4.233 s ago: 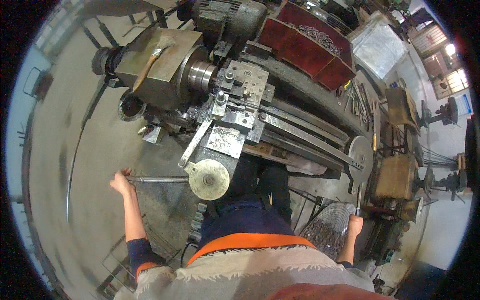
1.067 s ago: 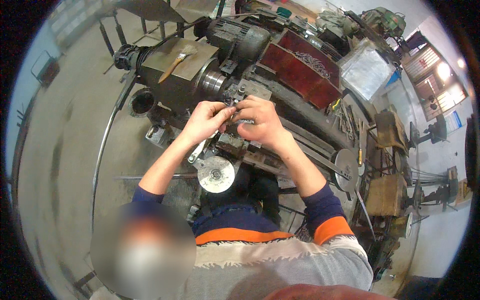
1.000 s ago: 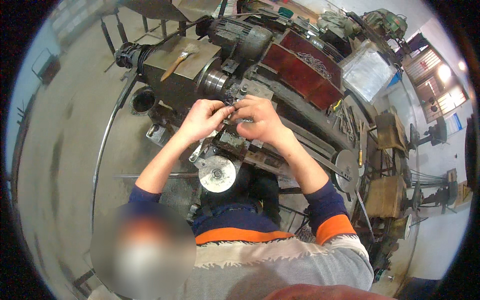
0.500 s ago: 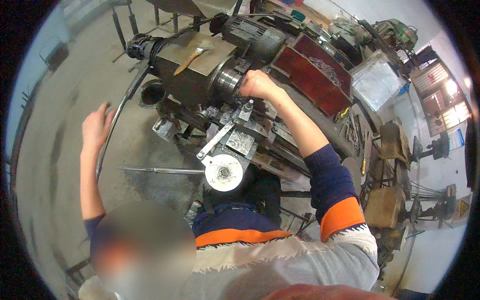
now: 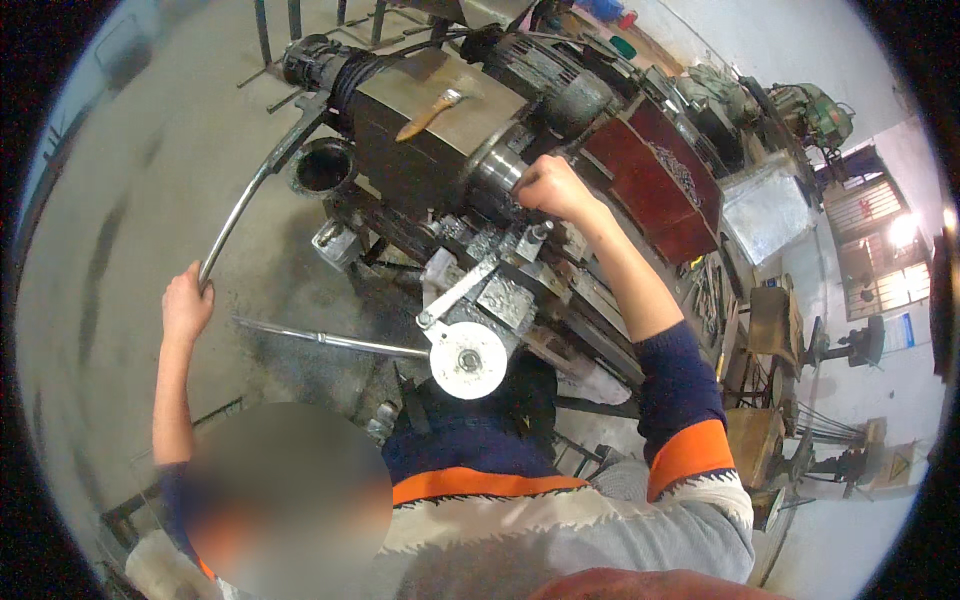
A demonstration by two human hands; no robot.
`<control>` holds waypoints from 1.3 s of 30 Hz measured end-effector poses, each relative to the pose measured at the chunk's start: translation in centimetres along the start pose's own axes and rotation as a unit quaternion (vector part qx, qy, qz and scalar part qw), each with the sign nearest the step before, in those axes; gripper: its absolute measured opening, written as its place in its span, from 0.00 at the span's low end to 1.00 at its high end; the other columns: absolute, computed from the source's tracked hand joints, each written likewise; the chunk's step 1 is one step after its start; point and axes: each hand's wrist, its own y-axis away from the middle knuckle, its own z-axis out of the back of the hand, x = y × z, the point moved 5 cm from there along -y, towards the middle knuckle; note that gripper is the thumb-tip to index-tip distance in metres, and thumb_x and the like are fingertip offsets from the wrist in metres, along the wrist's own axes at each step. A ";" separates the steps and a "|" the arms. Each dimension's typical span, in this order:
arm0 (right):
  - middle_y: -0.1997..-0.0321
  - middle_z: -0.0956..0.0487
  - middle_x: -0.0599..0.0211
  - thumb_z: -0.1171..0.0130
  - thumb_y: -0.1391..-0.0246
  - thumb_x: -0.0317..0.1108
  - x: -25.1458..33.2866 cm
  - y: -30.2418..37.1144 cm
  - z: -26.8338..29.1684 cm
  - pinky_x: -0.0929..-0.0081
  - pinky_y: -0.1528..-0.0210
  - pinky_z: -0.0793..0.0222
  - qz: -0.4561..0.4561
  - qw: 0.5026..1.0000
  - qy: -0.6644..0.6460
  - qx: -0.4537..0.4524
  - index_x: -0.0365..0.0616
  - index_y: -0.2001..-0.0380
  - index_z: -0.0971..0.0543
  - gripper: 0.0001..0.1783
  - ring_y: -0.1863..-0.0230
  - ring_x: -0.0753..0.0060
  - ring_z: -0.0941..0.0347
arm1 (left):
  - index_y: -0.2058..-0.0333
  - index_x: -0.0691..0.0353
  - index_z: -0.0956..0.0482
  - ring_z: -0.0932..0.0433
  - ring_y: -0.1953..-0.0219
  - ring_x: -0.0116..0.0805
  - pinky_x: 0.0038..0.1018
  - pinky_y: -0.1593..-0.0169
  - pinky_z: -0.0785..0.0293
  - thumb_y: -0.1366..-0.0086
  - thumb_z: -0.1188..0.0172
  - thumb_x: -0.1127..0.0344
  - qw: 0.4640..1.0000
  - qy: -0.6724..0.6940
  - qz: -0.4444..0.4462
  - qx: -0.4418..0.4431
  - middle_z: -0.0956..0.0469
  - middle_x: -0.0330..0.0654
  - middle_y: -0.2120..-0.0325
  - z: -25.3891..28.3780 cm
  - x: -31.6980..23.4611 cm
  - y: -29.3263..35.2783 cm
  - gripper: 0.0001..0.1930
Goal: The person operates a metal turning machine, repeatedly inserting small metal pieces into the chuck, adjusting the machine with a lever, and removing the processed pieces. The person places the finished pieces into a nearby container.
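My left hand (image 5: 187, 302) is closed around the lower end of a long metal lever (image 5: 240, 208), which runs up to the far left end of a lathe-like machine. At the round metal chuck (image 5: 497, 168), my right hand (image 5: 555, 188) is curled into a fist at its front face; whatever its fingers hold is hidden. Nearer to me are the tool slide (image 5: 506, 300), a short crank arm (image 5: 458, 292) and a white round disc (image 5: 468, 360). From the disc a thin metal rod (image 5: 340, 342) points left.
A wooden-handled brush (image 5: 428, 116) lies on the machine's flat top cover (image 5: 400, 85). Behind stand a motor (image 5: 550, 75) and a dark red tray (image 5: 640, 160) with metal pieces. An open black pipe end (image 5: 325, 168) sticks out at left. More machines line the right wall.
My left hand was open beside the lever and now grips its end; the lever has swung outward. My right hand stays at the chuck. The whole view has shifted slightly.
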 end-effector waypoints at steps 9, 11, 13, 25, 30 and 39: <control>0.85 0.28 0.52 0.46 0.71 0.35 -1.5 0.1 -0.7 0.72 0.77 0.36 -0.041 0.997 -0.059 -0.030 0.36 0.83 0.23 0.12 0.83 0.60 0.30 | 0.61 0.61 0.26 0.26 0.56 0.45 0.37 0.56 0.30 0.45 0.50 0.66 0.955 -0.134 0.263 0.007 0.26 0.49 0.59 -1.2 14.1 -14.8 0.13; 0.85 0.29 0.51 0.46 0.71 0.36 -1.3 -0.1 -0.7 0.69 0.78 0.36 0.012 0.999 -0.020 -0.047 0.36 0.84 0.23 0.13 0.84 0.60 0.31 | 0.60 0.58 0.26 0.27 0.55 0.43 0.36 0.55 0.30 0.45 0.50 0.67 0.960 -0.118 0.255 0.011 0.25 0.48 0.59 -2.2 15.2 -15.1 0.13; 0.85 0.29 0.50 0.46 0.71 0.36 -0.7 0.0 -0.1 0.68 0.76 0.35 -0.016 0.999 -0.023 -0.031 0.36 0.83 0.23 0.13 0.84 0.59 0.31 | 0.58 0.57 0.26 0.27 0.54 0.43 0.36 0.55 0.31 0.46 0.49 0.67 0.962 -0.130 0.237 0.033 0.25 0.47 0.59 -2.6 15.8 -14.9 0.14; 0.70 0.22 0.60 0.44 0.73 0.33 -0.6 6.0 4.2 0.69 0.61 0.34 0.035 0.977 -0.040 -0.208 0.43 0.72 0.20 0.17 0.64 0.60 0.29 | 0.62 0.66 0.24 0.25 0.59 0.48 0.36 0.57 0.29 0.54 0.40 0.56 0.967 0.160 -0.023 0.196 0.24 0.55 0.65 -20.7 -7.2 -15.0 0.22; 0.70 0.23 0.57 0.47 0.72 0.29 -5.1 19.2 7.5 0.71 0.59 0.34 -0.084 0.957 -0.059 -0.270 0.42 0.70 0.21 0.17 0.64 0.62 0.29 | 0.67 0.62 0.24 0.25 0.59 0.46 0.40 0.57 0.31 0.49 0.43 0.62 0.966 -0.038 -0.153 0.206 0.23 0.50 0.66 -23.5 -12.8 -12.4 0.12; 0.69 0.22 0.53 0.42 0.68 0.32 -18.9 44.1 1.1 0.70 0.60 0.32 -0.469 0.847 -0.035 -0.247 0.42 0.68 0.20 0.17 0.64 0.62 0.25 | 0.60 0.55 0.26 0.23 0.63 0.44 0.37 0.61 0.29 0.46 0.46 0.60 0.976 -0.066 -0.126 0.166 0.23 0.47 0.67 -20.7 -9.5 -11.8 0.14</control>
